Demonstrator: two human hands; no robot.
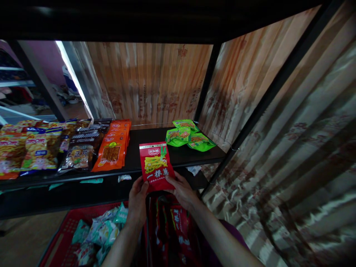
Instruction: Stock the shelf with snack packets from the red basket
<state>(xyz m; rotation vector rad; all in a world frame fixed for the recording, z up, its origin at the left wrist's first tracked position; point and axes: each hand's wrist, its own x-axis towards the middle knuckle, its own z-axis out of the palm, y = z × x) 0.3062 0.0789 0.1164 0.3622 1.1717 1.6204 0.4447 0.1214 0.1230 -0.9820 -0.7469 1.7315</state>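
Between my two hands is a red snack bag (155, 163) with yellow sticks and a green onion printed on it, held upright at the front edge of the black shelf (139, 139). My left hand (138, 198) grips its lower left corner, thumb on the front. At the lower right corner, my right hand (182, 190) pinches it the same way. Below my hands, more red snack bags (182, 230) like it lie in a dark space, partly covered by my forearms. Bright green snack bags (178, 136) rest on the shelf behind and to the right.
Left along the shelf stand orange snack bags (114, 146), dark potato-chip bags (80, 148) and clear-fronted snack bags (41, 150). A red basket (59, 231) with teal-and-white packets (104, 231) sits below. Black posts (267, 96) frame the shelf, with curtains (155, 81) behind.
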